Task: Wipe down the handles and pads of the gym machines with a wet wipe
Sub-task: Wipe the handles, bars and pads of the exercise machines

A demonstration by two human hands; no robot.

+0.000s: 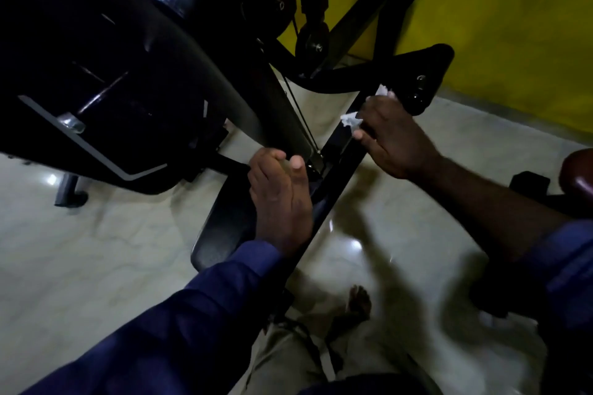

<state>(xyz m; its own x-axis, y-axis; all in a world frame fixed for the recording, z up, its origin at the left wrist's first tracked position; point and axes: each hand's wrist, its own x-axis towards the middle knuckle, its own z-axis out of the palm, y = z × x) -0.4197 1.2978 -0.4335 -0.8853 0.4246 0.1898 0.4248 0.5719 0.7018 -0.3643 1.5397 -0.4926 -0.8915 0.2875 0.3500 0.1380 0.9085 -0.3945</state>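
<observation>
A black gym machine fills the upper left, with a large black pad and a long black frame bar running diagonally from lower left to upper right. My right hand grips that bar near its top, with a white wet wipe pressed between palm and bar; bits of the wipe stick out at both sides of the fingers. Just beyond it sits a black angled pad. My left hand rests on the lower part of the bar, fingers loosely bent, holding nothing.
Glossy pale tile floor lies below. A yellow wall stands at the upper right. A bare foot shows on the floor beneath me. A reddish-brown rounded pad is at the right edge. The machine's pulley and cable hang behind.
</observation>
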